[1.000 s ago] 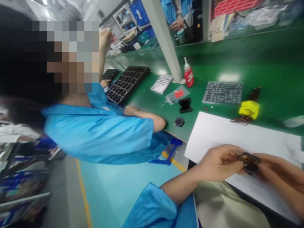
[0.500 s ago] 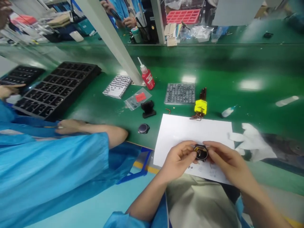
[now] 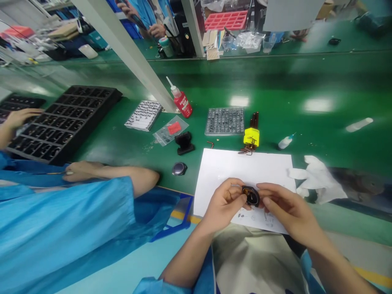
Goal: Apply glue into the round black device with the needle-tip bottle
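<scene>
My left hand [image 3: 225,202] pinches the left edge of a small black watch case [image 3: 251,196] between thumb and fingers. The case is tilted, its open side up, with gold-coloured parts inside. At its right edge are the curled fingers of my right hand [image 3: 283,202], which appear to steady it; the right thumb sits slightly off the rim. Below both hands lies a white sheet of paper [image 3: 214,171] with several tiny dark parts [image 3: 241,215] near its front edge. A second round watch case [image 3: 179,168] rests on the green bench, left of the paper.
Behind the paper are a yellow hex key holder [image 3: 251,136], a clear box of small parts [image 3: 225,121] and a red glue bottle [image 3: 183,103]. A small dropper bottle [image 3: 285,142] and crumpled tissue [image 3: 320,179] lie right. A co-worker's arm [image 3: 137,177] and black tray [image 3: 65,122] occupy the left.
The watch case has turned and tilted in my fingers. My right thumb has moved slightly away from its rim. The camera view has shifted, and the co-worker's far hand has moved over the tray's edge.
</scene>
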A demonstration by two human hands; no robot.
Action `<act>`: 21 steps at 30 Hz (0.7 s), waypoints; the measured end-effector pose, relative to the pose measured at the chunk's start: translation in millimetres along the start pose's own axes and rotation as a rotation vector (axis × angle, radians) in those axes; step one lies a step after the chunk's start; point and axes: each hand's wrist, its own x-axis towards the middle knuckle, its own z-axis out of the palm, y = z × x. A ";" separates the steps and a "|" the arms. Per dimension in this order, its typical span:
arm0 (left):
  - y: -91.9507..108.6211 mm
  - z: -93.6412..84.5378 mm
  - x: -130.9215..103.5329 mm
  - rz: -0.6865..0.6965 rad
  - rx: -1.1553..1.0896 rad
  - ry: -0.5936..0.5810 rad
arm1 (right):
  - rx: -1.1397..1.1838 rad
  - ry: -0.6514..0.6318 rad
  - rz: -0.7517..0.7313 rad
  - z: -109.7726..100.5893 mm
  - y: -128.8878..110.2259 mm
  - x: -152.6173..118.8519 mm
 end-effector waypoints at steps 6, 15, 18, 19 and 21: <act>-4.0 1.8 -0.7 -0.004 0.016 -0.007 | 0.015 0.008 -0.001 3.7 6.1 0.4; -11.9 -6.3 -10.1 0.391 0.969 0.018 | 0.029 0.102 0.067 11.7 21.9 3.8; -10.0 -9.4 -6.7 0.450 1.033 0.005 | -0.025 0.080 0.043 16.0 15.1 4.7; -9.3 -10.8 -4.8 0.455 1.039 0.011 | -0.078 0.080 0.031 15.2 11.1 5.5; -8.3 -13.7 -0.5 0.462 1.058 0.028 | -0.209 0.134 0.012 7.4 1.3 9.1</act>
